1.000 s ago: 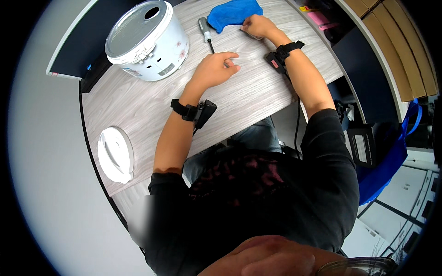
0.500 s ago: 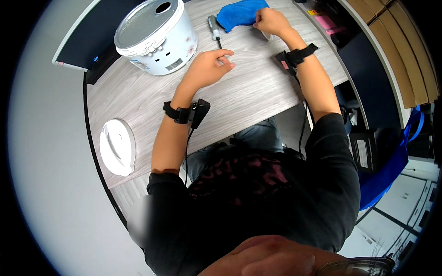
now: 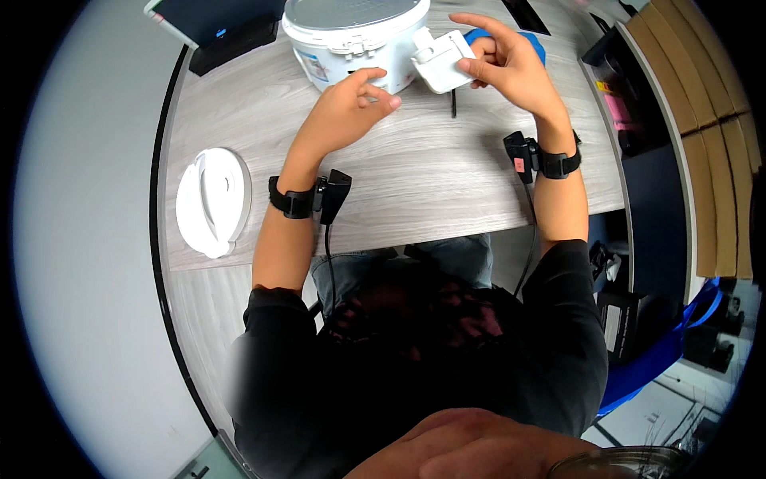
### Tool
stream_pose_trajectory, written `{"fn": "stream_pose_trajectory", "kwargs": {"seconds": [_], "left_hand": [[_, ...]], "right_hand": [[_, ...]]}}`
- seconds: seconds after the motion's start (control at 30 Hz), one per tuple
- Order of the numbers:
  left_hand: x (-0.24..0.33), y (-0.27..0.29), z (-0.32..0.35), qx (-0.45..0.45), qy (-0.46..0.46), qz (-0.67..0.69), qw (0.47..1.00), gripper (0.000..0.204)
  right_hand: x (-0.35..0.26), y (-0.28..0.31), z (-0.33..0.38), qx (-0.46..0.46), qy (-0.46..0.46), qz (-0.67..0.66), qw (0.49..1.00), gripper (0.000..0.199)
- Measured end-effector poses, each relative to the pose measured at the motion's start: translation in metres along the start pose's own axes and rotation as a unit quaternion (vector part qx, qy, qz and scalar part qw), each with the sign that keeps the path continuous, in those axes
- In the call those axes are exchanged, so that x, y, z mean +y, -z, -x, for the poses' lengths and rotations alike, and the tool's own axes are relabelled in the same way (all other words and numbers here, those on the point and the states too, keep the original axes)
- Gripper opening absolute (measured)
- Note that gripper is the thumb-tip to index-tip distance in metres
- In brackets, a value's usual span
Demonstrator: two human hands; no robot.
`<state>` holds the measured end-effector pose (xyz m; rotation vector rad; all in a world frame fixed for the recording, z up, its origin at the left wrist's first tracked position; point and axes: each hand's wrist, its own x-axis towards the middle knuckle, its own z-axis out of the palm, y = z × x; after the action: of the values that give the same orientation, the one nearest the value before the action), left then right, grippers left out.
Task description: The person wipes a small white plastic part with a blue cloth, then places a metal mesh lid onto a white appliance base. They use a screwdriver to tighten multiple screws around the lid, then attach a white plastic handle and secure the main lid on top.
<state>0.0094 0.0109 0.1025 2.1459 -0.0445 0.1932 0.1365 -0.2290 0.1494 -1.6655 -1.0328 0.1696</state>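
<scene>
My right hand pinches a small white plastic part, which has a squarish plate and a knob-like end, and holds it above the table. Just left of that part stands a white rice cooker body with a grey top and a front latch. My left hand hovers at the cooker's near side, holding nothing, its fingers loosely bent and apart. Below the white part, a dark screwdriver shaft shows; its handle is hidden. Behind my right hand lies a blue cloth, mostly covered.
A white curved plastic cover lies at the table's left edge. A dark screen on a stand is at the back left. Cardboard boxes line a shelf on the right. Cables hang from both wrist straps.
My right hand has come away from the blue cloth toward the cooker, now plainly holding the white part. My left hand stays near the cooker, and the whole view has shifted.
</scene>
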Motion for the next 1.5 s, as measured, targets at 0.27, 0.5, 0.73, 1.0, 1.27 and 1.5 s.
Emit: {"fn": "stream_pose_trajectory", "kwargs": {"seconds": [0.27,0.5,0.73,1.0,1.27,1.5], "left_hand": [[0.01,0.044,0.008,0.096,-0.086,0.003,0.992,0.032],[0.01,0.065,0.003,0.127,-0.189,-0.082,0.97,0.016],[0.003,0.075,0.0,0.084,-0.231,-0.122,0.962,0.016],[-0.006,0.075,-0.007,0.08,-0.23,-0.156,0.957,0.018],[-0.01,0.075,-0.009,0.109,-0.225,-0.172,0.953,0.016],[-0.008,0.069,-0.012,0.149,-0.209,-0.181,0.949,0.013]], "right_hand": [[0.001,-0.043,-0.025,-0.031,0.087,-0.019,0.996,0.031],[0.008,-0.058,-0.037,-0.012,0.15,0.082,0.985,0.017],[0.006,-0.059,-0.037,-0.008,0.227,0.191,0.955,0.018],[0.021,-0.062,-0.039,0.0,0.255,0.243,0.936,0.019],[0.023,-0.063,-0.042,0.008,0.243,0.236,0.941,0.019],[0.026,-0.068,-0.042,0.062,0.218,0.217,0.95,0.027]]}}
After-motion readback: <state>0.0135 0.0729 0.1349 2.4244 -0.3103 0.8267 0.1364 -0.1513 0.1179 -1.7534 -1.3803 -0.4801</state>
